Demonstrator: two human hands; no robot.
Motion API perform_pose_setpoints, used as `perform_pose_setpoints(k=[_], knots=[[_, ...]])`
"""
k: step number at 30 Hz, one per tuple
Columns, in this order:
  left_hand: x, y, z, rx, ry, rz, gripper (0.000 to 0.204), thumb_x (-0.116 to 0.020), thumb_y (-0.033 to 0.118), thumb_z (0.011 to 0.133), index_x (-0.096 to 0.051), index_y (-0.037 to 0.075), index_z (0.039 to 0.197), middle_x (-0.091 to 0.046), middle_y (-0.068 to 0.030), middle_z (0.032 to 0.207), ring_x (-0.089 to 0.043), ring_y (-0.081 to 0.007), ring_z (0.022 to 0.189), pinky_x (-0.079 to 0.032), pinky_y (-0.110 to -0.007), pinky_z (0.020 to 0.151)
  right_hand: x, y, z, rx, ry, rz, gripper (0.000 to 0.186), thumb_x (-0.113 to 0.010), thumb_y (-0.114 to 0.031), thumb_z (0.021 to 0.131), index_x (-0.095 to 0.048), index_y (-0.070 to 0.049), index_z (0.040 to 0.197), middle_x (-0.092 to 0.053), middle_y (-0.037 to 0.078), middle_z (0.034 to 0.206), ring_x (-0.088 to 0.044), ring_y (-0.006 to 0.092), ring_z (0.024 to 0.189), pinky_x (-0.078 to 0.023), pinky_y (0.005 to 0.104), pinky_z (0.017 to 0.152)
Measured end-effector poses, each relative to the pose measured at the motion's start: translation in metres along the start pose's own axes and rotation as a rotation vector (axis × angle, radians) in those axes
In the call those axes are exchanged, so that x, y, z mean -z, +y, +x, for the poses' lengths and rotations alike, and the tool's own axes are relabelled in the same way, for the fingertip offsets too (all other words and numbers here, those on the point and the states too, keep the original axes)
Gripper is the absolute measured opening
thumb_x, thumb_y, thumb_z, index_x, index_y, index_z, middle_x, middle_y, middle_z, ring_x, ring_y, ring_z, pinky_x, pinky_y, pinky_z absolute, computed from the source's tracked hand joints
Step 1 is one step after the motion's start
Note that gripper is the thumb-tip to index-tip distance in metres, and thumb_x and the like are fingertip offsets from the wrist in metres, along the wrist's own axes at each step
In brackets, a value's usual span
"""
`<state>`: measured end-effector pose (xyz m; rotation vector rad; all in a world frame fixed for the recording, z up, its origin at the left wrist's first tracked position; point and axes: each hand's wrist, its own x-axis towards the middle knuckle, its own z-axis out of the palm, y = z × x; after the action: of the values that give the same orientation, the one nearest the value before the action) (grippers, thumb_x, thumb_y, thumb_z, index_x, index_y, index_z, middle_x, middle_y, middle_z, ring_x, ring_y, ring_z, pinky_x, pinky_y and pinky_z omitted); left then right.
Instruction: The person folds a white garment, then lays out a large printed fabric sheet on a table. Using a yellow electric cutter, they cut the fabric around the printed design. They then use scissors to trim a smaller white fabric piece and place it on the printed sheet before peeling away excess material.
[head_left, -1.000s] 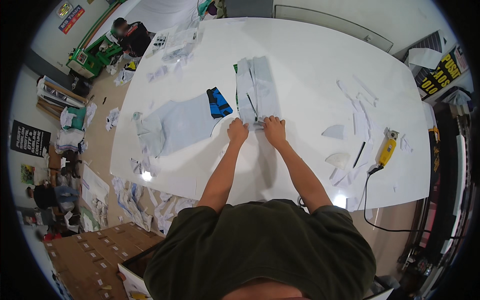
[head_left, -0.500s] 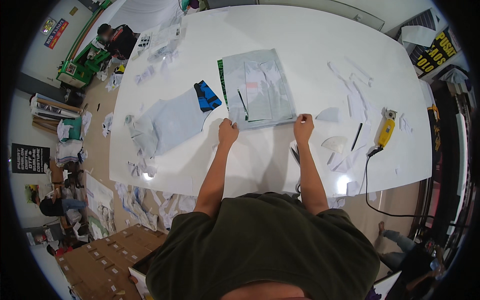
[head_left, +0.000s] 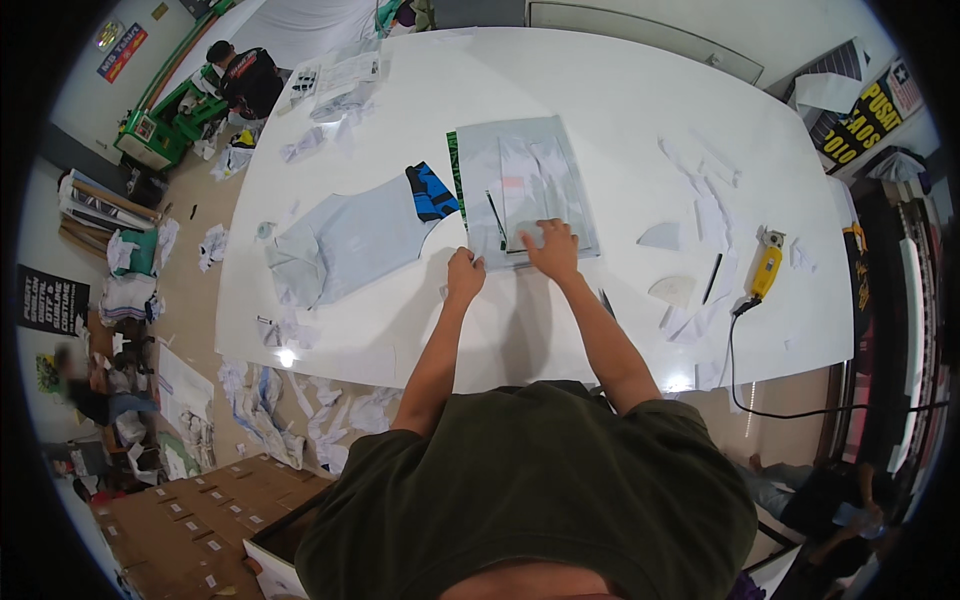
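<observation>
My left hand point(head_left: 466, 270) pinches the lower-left corner of a stack of pale grey sheets point(head_left: 572, 190), which has a green patterned strip point(head_left: 453, 150) along its left edge. My right hand point(head_left: 550, 240) rests with spread fingers on the lower part of a narrower folded piece point(head_left: 530, 175) lying on top, beside a thin dark slender item point(head_left: 496, 218). Left of the stack lies a pale fabric piece point(head_left: 350, 235) with a blue-and-black patterned panel point(head_left: 432, 188). Dark scissors point(head_left: 608, 302) are partly hidden behind my right forearm.
The white table point(head_left: 640, 80) holds a yellow electric cutter point(head_left: 766, 272) with a cord, a black rod point(head_left: 712, 278), curved offcuts point(head_left: 672, 291) and paper scraps. A person point(head_left: 250, 80) is by a green machine at upper left; others are at lower left and lower right.
The stack was narrow and folded, then opened out wide. Since then my right hand has moved left from its right corner onto the top piece.
</observation>
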<state>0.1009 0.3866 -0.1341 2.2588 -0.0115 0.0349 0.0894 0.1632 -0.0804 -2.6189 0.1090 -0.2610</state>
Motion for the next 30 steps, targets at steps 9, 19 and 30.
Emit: perform_pose_setpoints(k=[9, 19, 30], knots=[[0.001, -0.008, 0.001, -0.046, -0.024, -0.098, 0.024, -0.075, 0.012, 0.081, -0.058, -0.003, 0.089, -0.065, -0.025, 0.087, -0.064, -0.0436, 0.085, -0.05, -0.049, 0.076, -0.021, -0.016, 0.004, -0.067, 0.155, -0.259, 0.041, -0.071, -0.043, 0.088, -0.066, -0.006, 0.104, -0.066, 0.01, 0.101, -0.06, 0.0304, 0.104, -0.037, 0.0522, 0.093], [-0.007, -0.019, 0.007, -0.106, 0.013, -0.049, 0.026, -0.077, 0.017, 0.082, -0.061, -0.003, 0.09, -0.068, -0.0231, 0.083, -0.068, -0.0391, 0.079, -0.053, -0.045, 0.071, -0.047, -0.035, 0.007, -0.007, 0.053, -0.235, 0.02, -0.065, -0.028, 0.091, -0.066, -0.009, 0.095, -0.067, 0.01, 0.097, -0.063, 0.0297, 0.095, -0.035, 0.0515, 0.088], [-0.001, -0.008, 0.005, -0.026, -0.049, -0.079, 0.025, -0.074, 0.014, 0.082, -0.06, -0.004, 0.092, -0.067, -0.025, 0.091, -0.065, -0.0437, 0.089, -0.052, -0.049, 0.078, -0.008, 0.052, 0.011, -0.637, 0.2, 0.151, 0.031, -0.057, -0.028, 0.09, -0.071, -0.002, 0.098, -0.072, 0.023, 0.105, -0.069, 0.0441, 0.098, -0.054, 0.0521, 0.085]])
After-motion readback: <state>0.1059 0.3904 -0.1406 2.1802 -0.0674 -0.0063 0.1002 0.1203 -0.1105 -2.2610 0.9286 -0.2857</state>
